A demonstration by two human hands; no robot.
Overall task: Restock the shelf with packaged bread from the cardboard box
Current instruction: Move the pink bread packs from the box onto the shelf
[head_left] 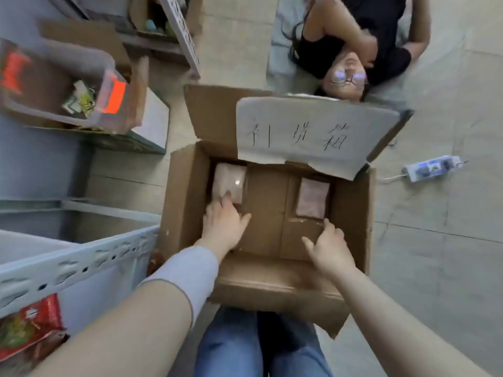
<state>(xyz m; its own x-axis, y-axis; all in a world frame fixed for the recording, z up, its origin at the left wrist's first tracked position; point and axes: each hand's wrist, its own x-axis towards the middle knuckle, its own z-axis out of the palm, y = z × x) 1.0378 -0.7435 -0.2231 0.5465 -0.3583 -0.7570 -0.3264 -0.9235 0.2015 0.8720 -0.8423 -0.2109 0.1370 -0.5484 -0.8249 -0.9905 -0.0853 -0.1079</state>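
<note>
The box [185,186] stands open in mid-frame, and its far flap bears a paper label [313,131] with handwritten characters. Two bread packs lie on the box floor, well apart: the left pack [228,180] at 10 o'clock inside the box and the right pack [313,198] at 2 o'clock.

The left hand [226,227] reaches in with its fingers fairly straight, the tips touching the left pack's near edge — no grip shows. The right hand [330,250] hangs wide and loose just short of the right pack, holding nothing.

The shelf [81,262] is at 8 o'clock of the frame, with red packets [30,327] on a lower level. A power strip [432,167] lies at 3 o'clock — another person [367,28] is at 1 o'clock, beyond the box.
</note>
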